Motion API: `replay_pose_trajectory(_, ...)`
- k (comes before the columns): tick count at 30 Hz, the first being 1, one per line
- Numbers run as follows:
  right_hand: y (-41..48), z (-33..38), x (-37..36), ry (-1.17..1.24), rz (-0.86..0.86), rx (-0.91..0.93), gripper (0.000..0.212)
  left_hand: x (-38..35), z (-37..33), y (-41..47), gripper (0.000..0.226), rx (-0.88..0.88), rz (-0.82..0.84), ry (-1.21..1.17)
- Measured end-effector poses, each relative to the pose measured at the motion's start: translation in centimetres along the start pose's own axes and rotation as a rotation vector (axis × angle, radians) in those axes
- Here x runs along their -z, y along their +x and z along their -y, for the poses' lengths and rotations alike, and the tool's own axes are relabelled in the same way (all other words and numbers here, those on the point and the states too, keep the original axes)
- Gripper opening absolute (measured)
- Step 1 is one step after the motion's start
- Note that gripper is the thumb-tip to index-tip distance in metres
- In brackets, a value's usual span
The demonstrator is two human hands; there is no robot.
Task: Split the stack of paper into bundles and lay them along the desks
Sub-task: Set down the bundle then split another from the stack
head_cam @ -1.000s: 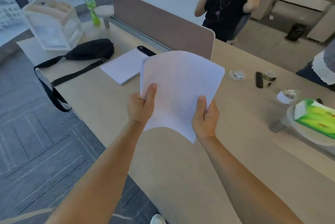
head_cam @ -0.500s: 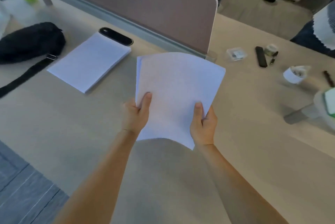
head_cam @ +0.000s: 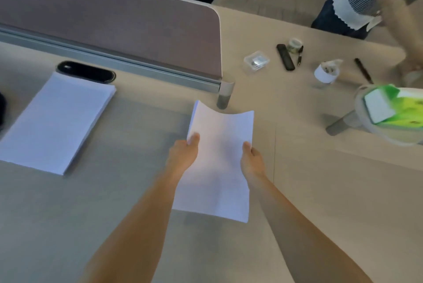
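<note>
Desk (head_cam: 320, 191), pale wood, bare in front and to the right of the hands; brown divider panel (head_cam: 114, 19) along its far side, ending at a short post (head_cam: 225, 95). Stack of paper (head_cam: 55, 122), lying flat at left just beside a black oval cable port (head_cam: 85, 72); bundle of paper (head_cam: 220, 161), sagging, gripped at its side edges by left hand (head_cam: 183, 156) and right hand (head_cam: 253, 161), thumbs on top. Small items, far right, well apart from the bundle: green box (head_cam: 398, 108), white cup (head_cam: 326, 73), black remote (head_cam: 285, 57), clear case (head_cam: 256, 61).

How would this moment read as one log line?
phase: placing bundle | both hands: left hand, right hand grip paper bundle | earlier bundle on desk
</note>
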State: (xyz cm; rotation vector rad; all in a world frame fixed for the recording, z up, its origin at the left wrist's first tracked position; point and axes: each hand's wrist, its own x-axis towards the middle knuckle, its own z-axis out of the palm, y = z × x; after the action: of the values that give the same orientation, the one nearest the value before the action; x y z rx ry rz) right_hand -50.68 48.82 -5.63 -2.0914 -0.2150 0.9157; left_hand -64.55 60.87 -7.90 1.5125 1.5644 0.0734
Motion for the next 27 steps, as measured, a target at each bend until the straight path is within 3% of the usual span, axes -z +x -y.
replay_pose_trajectory(16,3.8,-2.2,1.8,-0.077,-0.133,-0.133,0.037,-2.2,-1.8,0.2,0.071,-0.049,0.075,0.033)
replay_pose_trajectory(23,3.6,-1.8,2.9,-0.206,-0.202,-0.064,0.040,-2.4,-2.5,-0.2,0.070,-0.100,-0.021,0.093)
replay_pose_trajectory(27,3.0,-1.8,3.7,-0.242,-0.151,-0.047,0.039,-2.6,-3.0,-1.0,0.072,-0.118,-0.029,0.063)
